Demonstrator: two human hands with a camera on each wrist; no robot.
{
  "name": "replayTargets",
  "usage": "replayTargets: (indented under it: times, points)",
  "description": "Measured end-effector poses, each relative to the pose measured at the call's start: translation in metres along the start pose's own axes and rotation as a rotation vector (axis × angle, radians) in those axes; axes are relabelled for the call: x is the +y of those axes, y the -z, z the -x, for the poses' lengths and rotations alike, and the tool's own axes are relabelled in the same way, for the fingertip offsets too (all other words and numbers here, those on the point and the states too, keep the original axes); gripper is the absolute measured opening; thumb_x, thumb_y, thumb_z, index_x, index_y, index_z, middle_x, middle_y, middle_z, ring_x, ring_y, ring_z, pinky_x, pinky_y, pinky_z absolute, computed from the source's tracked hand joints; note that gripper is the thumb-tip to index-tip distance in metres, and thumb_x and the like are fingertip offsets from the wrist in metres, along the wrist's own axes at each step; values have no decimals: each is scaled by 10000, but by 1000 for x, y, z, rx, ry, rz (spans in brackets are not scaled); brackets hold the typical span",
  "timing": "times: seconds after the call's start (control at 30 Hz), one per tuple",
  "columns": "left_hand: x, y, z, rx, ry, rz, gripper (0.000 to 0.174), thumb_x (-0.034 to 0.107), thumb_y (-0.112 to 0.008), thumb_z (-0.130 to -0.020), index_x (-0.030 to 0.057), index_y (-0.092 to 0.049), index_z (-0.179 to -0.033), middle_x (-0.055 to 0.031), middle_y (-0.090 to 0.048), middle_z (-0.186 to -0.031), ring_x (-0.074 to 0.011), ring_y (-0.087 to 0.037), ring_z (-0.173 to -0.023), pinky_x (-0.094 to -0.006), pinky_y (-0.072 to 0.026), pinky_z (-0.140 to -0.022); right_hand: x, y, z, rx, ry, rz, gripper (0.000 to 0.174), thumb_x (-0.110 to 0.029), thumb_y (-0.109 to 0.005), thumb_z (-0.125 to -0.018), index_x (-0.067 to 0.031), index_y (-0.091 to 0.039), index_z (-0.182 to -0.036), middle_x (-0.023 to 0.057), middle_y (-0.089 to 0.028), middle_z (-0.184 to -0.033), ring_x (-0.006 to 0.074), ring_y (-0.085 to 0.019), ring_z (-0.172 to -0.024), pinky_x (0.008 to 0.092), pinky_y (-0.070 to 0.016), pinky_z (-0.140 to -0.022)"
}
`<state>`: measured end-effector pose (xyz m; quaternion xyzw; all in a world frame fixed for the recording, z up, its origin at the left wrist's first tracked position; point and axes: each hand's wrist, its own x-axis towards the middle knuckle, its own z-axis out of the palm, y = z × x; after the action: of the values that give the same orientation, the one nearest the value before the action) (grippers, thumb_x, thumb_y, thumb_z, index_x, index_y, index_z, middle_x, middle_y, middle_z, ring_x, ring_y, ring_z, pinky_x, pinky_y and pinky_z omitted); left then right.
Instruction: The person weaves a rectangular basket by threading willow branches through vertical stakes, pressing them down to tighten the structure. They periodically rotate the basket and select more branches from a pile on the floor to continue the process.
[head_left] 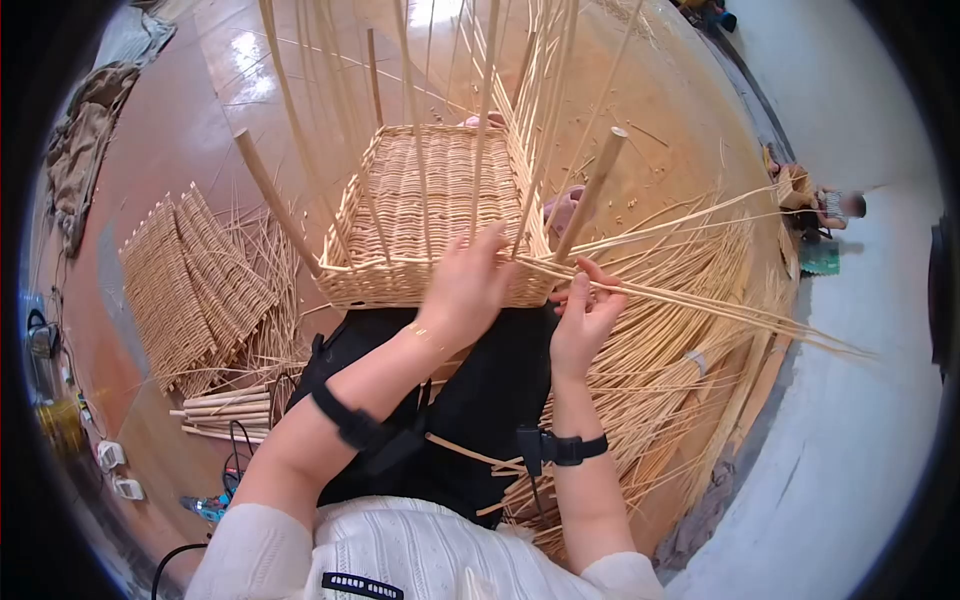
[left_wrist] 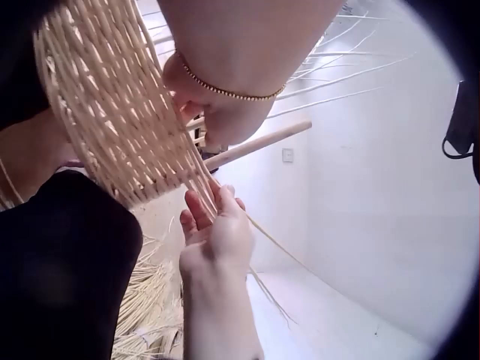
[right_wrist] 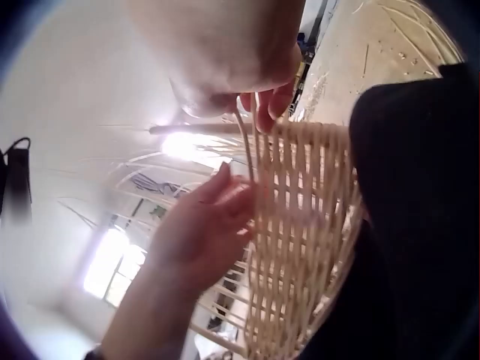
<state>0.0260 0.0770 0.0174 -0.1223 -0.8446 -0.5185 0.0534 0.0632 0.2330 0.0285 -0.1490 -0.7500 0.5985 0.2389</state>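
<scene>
A rectangular wicker basket [head_left: 430,190], its low walls woven from pale strands, sits in front of the person's knees. Tall thin stakes and thick corner posts [head_left: 590,195] rise from it. My left hand [head_left: 465,285] lies at the near wall, fingers reaching over the rim between the stakes; the right wrist view shows this left hand [right_wrist: 202,236] beside the woven wall [right_wrist: 300,225]. Just beyond the near right corner, my right hand [head_left: 588,325] pinches several long wicker strands [head_left: 690,300] between thumb and fingers. Their loose ends trail off to the right.
A large heap of loose wicker [head_left: 660,400] covers the floor at right. On the left lie woven panels [head_left: 195,290] and a stack of short rods [head_left: 230,412]. A power drill [head_left: 205,507] and cables lie at lower left. Another person [head_left: 825,208] is at far right.
</scene>
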Motion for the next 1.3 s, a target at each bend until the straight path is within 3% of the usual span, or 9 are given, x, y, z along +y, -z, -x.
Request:
replayTargets:
  times: [0.17,0.3,0.53,0.6,0.73,0.9,1.03,1.1,1.3]
  points:
    - [4,-23,-33,-273,180,62,316,299,-686,-883,13,-674,-1019,-125,-694,-846,-282,-651,-777,-373,-497,-769,-17,40,-30,-44,-305,-249,230,-100,-547,-981,-60,-368,-1119,157,-607,-1205,97,-596,-715,220,-466,-606]
    - [1,-38,-25,-89,179,77,263,310,-708,-858,50,-696,-895,-107,-667,-730,-244,-633,-655,-338,-476,-584,-63,-9,-57,-208,717,802,499,-58,-649,-858,-109,-478,-1324,219,-431,-1429,317,-515,-1187,487,-409,-952]
    - [2,-55,-19,96,-25,-66,260,297,-678,-878,60,-652,-773,-86,-595,-622,-262,-587,-636,-387,-445,-687,-63,-31,-84,-78,836,995,842,-176,-772,-768,-304,-364,-1495,183,-212,-1573,449,-234,-1414,628,-232,-1084]
    - [-2,-66,-17,247,-89,-165,258,288,-662,-891,74,-648,-746,-69,-581,-603,-268,-572,-639,-392,-423,-733,-84,-37,-105,-61,1171,980,919,-238,-815,-731,-289,-335,-1514,185,-197,-1577,449,-223,-1420,641,-212,-1090]
    - [9,-55,-23,153,16,-105,247,288,-674,-878,71,-658,-762,-68,-591,-603,-257,-570,-628,-383,-421,-721,-111,-31,-135,173,1123,815,867,-323,-802,-751,-240,-367,-1496,156,-229,-1573,422,-229,-1425,630,-197,-1104]
    - [9,-52,-23,81,148,58,214,265,-686,-868,67,-679,-787,-63,-607,-581,-235,-589,-631,-384,-424,-730,-41,32,-80,-558,701,1236,478,-437,-682,-845,-85,-593,-1156,101,-573,-1276,290,-436,-1324,596,-207,-1124]
    - [20,-20,-5,43,33,251,247,257,-624,-914,44,-697,-1017,-154,-697,-965,-305,-652,-850,-419,-436,-928,-19,47,-69,-560,614,1188,453,-425,-683,-839,-70,-613,-1111,75,-641,-1171,264,-568,-1196,550,-253,-1125]
    - [3,37,22,-121,129,584,231,118,-570,-942,-3,-651,-1121,-108,-698,-1052,-184,-653,-972,-313,-480,-913,-12,53,-69,-540,624,1196,439,-404,-675,-854,-78,-611,-1141,80,-628,-1219,273,-548,-1223,541,-266,-1117]
    - [-85,135,39,474,273,565,146,60,-565,-937,13,-586,-1074,-27,-589,-920,-127,-554,-890,-289,-444,-837,4,62,-66,-348,719,1210,460,-358,-674,-859,-64,-597,-1204,84,-617,-1268,290,-529,-1240,519,-291,-1112]
